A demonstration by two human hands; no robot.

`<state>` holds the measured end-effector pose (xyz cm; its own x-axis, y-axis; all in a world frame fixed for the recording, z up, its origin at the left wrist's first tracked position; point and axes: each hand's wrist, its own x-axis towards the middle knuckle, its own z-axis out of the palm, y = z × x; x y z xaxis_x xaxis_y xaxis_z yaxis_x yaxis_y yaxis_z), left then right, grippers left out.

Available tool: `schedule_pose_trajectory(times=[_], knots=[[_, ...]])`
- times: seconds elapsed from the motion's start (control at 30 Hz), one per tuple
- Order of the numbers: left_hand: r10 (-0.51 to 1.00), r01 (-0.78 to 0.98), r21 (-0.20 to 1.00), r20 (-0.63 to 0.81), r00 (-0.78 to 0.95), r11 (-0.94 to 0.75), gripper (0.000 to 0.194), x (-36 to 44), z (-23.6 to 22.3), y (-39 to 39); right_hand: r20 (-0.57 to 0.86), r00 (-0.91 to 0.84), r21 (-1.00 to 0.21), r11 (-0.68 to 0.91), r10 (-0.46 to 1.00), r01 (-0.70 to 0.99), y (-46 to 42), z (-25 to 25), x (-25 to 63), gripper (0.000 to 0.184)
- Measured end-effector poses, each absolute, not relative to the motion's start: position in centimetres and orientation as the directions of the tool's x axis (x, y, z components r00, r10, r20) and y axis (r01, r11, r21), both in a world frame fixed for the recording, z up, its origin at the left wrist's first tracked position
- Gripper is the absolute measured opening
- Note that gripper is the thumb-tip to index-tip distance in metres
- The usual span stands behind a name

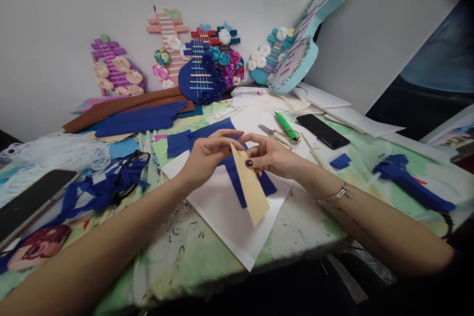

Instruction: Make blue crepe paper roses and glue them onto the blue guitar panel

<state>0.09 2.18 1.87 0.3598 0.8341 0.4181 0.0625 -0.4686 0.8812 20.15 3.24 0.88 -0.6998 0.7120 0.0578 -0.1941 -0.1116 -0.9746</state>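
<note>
A folded strip of pale yellow paper (255, 200) is held up in the middle, its wide end slanting down toward me. My right hand (268, 154) pinches it from the right, thumb flat on its face. The fingertips of my left hand (209, 155) close on its narrow upper end. Below and behind it lie pieces of dark blue paper (235, 180), partly covered by my hands. Under these rests a white sheet (218, 212), one corner pointing at the table's front edge.
Beyond my hands lie gold-handled scissors (276, 134), a green cutter (287, 127) and a black phone (323, 131). A blue glue gun (414, 182) lies at right. Blue scraps (107, 190) and another phone (33, 207) are at left. Decorated paper guitars (200, 74) lean against the wall.
</note>
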Motion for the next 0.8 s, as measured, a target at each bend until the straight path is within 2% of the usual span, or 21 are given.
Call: schedule_pose_trajectory(times=[0.17,0.3,0.43,0.7,0.8], knots=[[0.864,0.350,0.796,0.402,0.302,-0.493,0.017,-1.0,1.0,3.7,0.015,-0.556,-0.999,0.029,0.831,0.017,4.9,0.4,21.3,0.033],[0.881,0.417,0.791,0.311,0.358,-0.448,0.020,-1.2,0.2,4.1,0.046,-0.510,-0.967,0.167,0.859,0.193,5.9,-0.7,21.5,0.031],[0.872,0.469,0.765,0.243,0.426,-0.442,0.019,-1.2,-0.6,4.1,0.066,-0.527,-0.917,0.259,0.847,0.302,6.4,-1.4,21.5,0.031],[0.856,0.546,0.680,0.256,0.448,-0.489,0.023,-1.3,-1.3,4.5,0.091,-0.547,-0.878,0.326,0.832,0.350,6.4,-1.3,21.7,0.030],[0.851,0.558,0.660,0.266,0.453,-0.503,0.025,-1.3,-1.4,4.6,0.131,-0.530,-0.890,0.335,0.838,0.309,6.1,-0.7,21.7,0.028]])
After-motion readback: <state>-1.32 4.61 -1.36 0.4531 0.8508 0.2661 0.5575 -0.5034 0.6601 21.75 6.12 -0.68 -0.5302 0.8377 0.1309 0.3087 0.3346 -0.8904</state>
